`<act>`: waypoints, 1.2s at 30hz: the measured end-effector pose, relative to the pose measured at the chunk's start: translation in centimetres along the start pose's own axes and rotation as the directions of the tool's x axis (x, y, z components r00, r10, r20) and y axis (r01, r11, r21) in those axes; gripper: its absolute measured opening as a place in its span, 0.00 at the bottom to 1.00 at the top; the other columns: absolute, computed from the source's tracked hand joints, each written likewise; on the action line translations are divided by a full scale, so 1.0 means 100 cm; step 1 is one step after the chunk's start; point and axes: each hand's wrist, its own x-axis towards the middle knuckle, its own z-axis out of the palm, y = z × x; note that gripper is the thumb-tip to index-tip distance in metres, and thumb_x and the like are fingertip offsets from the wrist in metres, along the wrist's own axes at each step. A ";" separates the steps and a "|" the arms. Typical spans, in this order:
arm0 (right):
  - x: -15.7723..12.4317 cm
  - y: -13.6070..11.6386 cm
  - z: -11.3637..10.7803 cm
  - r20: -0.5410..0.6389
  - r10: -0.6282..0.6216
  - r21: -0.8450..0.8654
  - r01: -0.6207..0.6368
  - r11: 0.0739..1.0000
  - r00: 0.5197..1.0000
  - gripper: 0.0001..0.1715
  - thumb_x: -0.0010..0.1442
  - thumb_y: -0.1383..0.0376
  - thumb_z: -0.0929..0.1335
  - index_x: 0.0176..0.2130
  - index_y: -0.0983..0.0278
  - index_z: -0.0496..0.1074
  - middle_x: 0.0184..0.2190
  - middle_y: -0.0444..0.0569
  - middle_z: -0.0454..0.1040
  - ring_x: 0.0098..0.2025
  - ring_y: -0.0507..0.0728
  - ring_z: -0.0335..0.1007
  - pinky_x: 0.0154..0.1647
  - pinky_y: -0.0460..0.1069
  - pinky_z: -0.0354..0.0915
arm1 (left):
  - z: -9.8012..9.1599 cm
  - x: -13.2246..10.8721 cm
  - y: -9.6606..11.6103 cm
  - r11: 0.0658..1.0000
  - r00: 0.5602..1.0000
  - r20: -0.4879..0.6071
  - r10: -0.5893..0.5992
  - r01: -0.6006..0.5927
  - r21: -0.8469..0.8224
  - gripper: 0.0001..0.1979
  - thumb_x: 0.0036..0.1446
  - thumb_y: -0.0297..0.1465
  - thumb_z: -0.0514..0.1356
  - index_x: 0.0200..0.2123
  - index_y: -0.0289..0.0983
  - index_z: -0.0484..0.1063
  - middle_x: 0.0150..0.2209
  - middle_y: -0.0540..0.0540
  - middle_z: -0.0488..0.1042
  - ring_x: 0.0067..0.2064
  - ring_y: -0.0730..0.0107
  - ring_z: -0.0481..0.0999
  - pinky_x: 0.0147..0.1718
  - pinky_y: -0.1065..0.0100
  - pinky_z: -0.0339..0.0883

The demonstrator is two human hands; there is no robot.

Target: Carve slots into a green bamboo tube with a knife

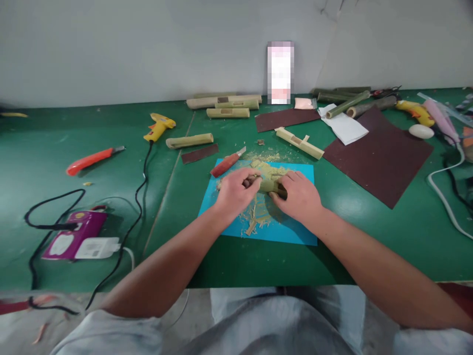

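A short bamboo tube [269, 185] lies level between my two hands, just above a blue sheet [295, 231]. My left hand [236, 191] is closed round its left end, and my right hand [301, 195] grips the right end. Something dark shows beneath the right fingers; I cannot make out whether it is part of the tube. Pale shavings [258, 217] are scattered over the sheet below and behind the tube. By the sheet's upper left corner, near my left hand, rests a red-handled knife [227, 163] with its short blade pointing away.
Cut bamboo pieces [301, 143] lie behind the sheet, with more along the wall. Brown sandpaper [380, 158] is at right. On the left are an orange utility knife [94, 160], a yellow glue gun [159, 127] and a purple power strip [77, 234] with trailing cords.
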 end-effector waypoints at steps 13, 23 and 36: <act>0.002 0.002 0.001 -0.014 0.018 0.010 -0.017 1.000 1.000 0.12 0.59 0.57 0.71 0.32 0.62 0.68 0.34 0.52 0.72 0.41 0.61 0.66 0.39 0.54 0.62 | 0.001 -0.001 0.003 0.990 0.990 0.108 -0.093 0.103 -0.093 0.08 0.60 0.30 0.59 0.41 0.37 0.77 0.24 0.54 0.64 0.25 0.76 0.64 0.25 0.72 0.58; 0.001 0.002 0.002 0.008 0.022 -0.008 -0.022 1.000 1.000 0.11 0.59 0.58 0.70 0.33 0.61 0.67 0.36 0.53 0.72 0.41 0.61 0.65 0.37 0.54 0.60 | 0.003 0.008 0.004 0.999 0.993 0.115 -0.004 -0.002 0.048 0.13 0.60 0.27 0.58 0.47 0.39 0.77 0.23 0.55 0.63 0.25 0.76 0.63 0.27 0.72 0.59; -0.001 0.001 0.004 -0.007 0.008 -0.041 -0.008 0.999 1.000 0.11 0.59 0.58 0.70 0.34 0.61 0.66 0.36 0.53 0.72 0.42 0.62 0.66 0.38 0.55 0.60 | 0.002 0.007 0.001 1.000 0.993 0.117 -0.013 0.012 0.014 0.16 0.61 0.27 0.58 0.52 0.39 0.75 0.24 0.55 0.63 0.25 0.75 0.62 0.27 0.72 0.59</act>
